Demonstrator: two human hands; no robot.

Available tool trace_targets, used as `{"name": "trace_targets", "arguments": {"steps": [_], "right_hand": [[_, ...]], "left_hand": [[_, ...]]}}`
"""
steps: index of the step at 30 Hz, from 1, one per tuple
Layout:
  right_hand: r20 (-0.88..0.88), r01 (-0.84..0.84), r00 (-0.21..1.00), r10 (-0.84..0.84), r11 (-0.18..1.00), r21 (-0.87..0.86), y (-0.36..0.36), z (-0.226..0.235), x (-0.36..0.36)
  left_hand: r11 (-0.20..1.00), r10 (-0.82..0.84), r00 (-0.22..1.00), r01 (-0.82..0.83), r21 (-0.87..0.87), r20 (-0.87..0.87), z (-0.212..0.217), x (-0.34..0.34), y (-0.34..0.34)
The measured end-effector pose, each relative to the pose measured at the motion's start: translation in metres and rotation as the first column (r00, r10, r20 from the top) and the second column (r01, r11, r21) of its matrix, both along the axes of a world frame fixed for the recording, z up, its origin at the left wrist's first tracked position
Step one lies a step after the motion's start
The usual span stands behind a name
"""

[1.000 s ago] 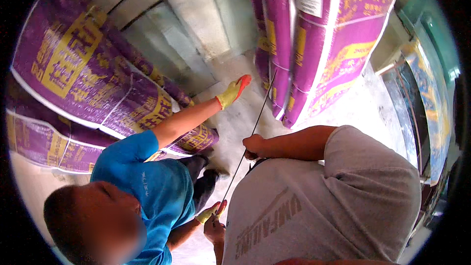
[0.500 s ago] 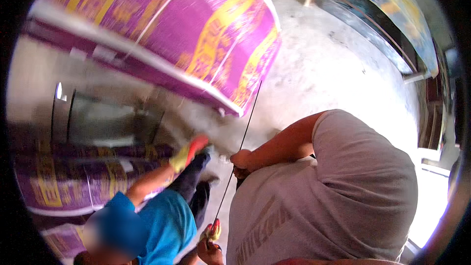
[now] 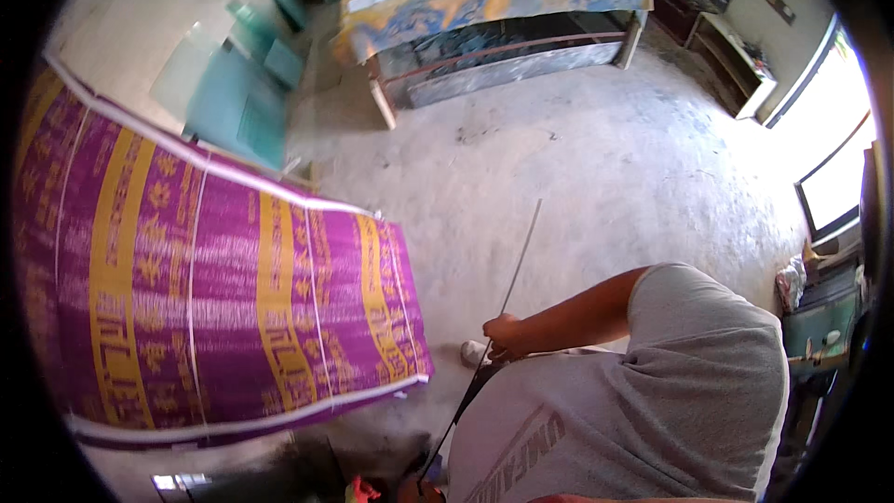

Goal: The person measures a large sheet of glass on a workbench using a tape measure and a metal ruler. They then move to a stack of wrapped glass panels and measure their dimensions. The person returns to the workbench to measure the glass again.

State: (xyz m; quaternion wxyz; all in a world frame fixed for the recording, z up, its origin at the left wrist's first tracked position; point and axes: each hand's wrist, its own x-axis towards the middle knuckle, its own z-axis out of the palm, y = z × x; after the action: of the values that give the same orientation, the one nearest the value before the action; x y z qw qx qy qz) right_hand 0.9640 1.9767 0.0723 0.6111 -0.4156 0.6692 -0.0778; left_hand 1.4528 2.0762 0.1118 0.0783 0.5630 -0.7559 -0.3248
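Observation:
My right hand [image 3: 501,333] is closed around the middle of a long, thin, dark rod [image 3: 523,261], in front of my grey shirt. The rod runs slanting from over the floor down to the lower edge. At its lower end my left hand [image 3: 424,489] appears closed on it, mostly cut off by the picture's edge. Left of the hands stands a large purple-wrapped pack [image 3: 233,298] with yellow printed bands, thin white straps and white edging. A red glove [image 3: 363,489] shows beside my left hand, apparently the co-worker's.
A table [image 3: 503,0] with a blue-and-yellow cover stands across the concrete floor [image 3: 605,168]. Glass sheets [image 3: 237,102] lean on the far-left wall. A low shelf [image 3: 736,65] stands by the bright opening at right, with a dark green machine or bench [image 3: 824,326] below it.
The view has swung right and outward, showing more floor, the table and the glass sheets. The purple pack now lies lower left. The co-worker in blue is nearly out of view. My right hand keeps the rod.

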Motion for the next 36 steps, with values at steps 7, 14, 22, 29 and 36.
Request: {"name": "trace_targets", "arguments": {"steps": [7,14,22,29,36], "right_hand": [[0.089,0.897,-0.094,-0.992,-0.046,0.439,0.003,0.038,-0.122],[0.432,0.998,0.056,-0.9,0.031,-0.063,0.09,-0.129,-0.279],[0.345,0.575,-0.817,-0.462,-0.615,0.539,0.181,-0.058,-0.434],[0.301,0.301,-0.94,-0.162,-0.812,0.5,0.272,-0.018,-0.526],[0.227,0.051,-0.973,0.034,-0.933,0.357,0.302,0.014,-0.653]], "left_hand": [[0.908,-0.331,0.927,0.363,-0.209,0.175,0.031,-0.17,-0.173],[0.695,-0.668,0.742,0.599,-0.399,-0.049,0.079,-0.432,-0.313],[0.284,-0.951,0.308,0.887,-0.364,0.009,0.074,-0.791,-0.337],[-0.104,-0.995,-0.1,0.962,-0.252,0.031,0.085,-1.075,-0.28],[-0.318,-0.942,-0.334,0.914,-0.253,-0.023,0.066,-1.303,-0.233]]}}
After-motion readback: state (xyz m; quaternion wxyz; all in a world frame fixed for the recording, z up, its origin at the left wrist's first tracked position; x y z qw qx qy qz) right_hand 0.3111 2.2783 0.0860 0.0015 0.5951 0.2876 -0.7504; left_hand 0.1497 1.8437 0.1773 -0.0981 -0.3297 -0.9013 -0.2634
